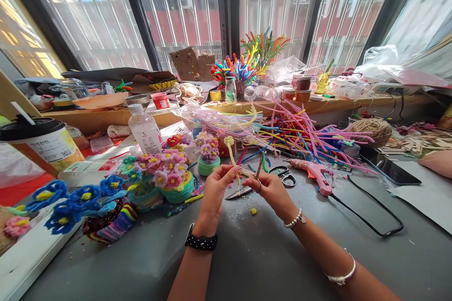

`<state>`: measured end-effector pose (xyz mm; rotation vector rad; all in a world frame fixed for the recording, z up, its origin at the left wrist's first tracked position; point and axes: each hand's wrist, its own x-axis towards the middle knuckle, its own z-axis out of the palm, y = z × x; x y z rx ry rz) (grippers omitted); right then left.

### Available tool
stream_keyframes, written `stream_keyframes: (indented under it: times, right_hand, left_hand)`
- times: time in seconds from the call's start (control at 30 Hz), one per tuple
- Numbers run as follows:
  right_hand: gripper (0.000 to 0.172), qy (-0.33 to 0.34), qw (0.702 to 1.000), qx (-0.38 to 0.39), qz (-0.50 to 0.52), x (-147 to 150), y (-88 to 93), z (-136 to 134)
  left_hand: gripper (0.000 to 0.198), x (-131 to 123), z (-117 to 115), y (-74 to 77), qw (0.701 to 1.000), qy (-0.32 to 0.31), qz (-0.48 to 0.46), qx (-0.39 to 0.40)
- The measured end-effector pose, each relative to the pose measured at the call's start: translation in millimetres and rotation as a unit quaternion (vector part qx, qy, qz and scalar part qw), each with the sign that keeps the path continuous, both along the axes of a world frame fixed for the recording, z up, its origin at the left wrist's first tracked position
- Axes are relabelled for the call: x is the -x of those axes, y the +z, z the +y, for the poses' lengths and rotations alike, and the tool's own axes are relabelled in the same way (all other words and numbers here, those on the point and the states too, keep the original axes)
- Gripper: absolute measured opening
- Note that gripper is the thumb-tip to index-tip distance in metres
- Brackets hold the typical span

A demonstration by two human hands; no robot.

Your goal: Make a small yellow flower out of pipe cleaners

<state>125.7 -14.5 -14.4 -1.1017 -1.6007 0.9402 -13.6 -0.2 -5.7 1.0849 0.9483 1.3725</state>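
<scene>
My left hand (216, 191) pinches a pale yellow pipe cleaner (232, 154) between thumb and fingertips. Its upper end is curled into a small knob, and a thin end hangs below the fingers. Close beside it, my right hand (267, 193) is closed around a slim, dark pointed metal tool (260, 165); its exact kind is hard to make out. Beneath the hands a silver blade (239, 193) lies on the grey table. Black-handled scissors (288, 180) show just behind my right hand. A small yellow tuft (253, 211) and fine fuzz lie nearby.
Pipe-cleaner flower pots (178, 193) and blue flowers (86, 195) stand at left, near a bottle (144, 127) and drink cup (42, 143). Loose pipe cleaners (300, 131) spread behind. A pink glue gun (316, 176), its cord, a phone (390, 165) and another person's hand (438, 165) are right.
</scene>
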Motion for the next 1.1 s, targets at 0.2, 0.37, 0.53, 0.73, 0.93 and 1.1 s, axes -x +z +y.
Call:
stream_keyframes:
  times: [0.2, 0.37, 0.53, 0.73, 0.93, 1.1]
  right_hand:
    - [0.033, -0.002, 0.999, -0.023, -0.024, 7, -3.6, -1]
    - [0.031, 0.035, 0.999, -0.012, -0.005, 2, 1.3, -2]
    - [0.028, 0.110, 0.994, 0.015, 0.009, -6, 6.0, 0]
    - [0.045, 0.120, 0.991, 0.040, -0.033, -4, 8.0, -1]
    - [0.067, 0.156, 0.974, 0.015, -0.161, 2, 3.8, -5]
    - [0.071, 0.177, 0.958, -0.015, -0.227, 7, -0.3, -8]
  left_hand:
    - [0.013, -8, -4, 0.5, 1.000, -0.008, 0.016, -0.008]
    - [0.013, -8, -5, 3.6, 0.998, 0.015, 0.060, -0.018]
    - [0.013, -3, -5, 6.6, 0.995, -0.016, 0.092, -0.016]
    - [0.014, 1, -3, 4.4, 0.998, 0.032, 0.046, -0.019]
    - [0.014, 2, -2, 2.7, 0.996, 0.082, -0.014, -0.026]
    - [0.013, 0, -3, 4.2, 0.995, 0.092, -0.035, -0.032]
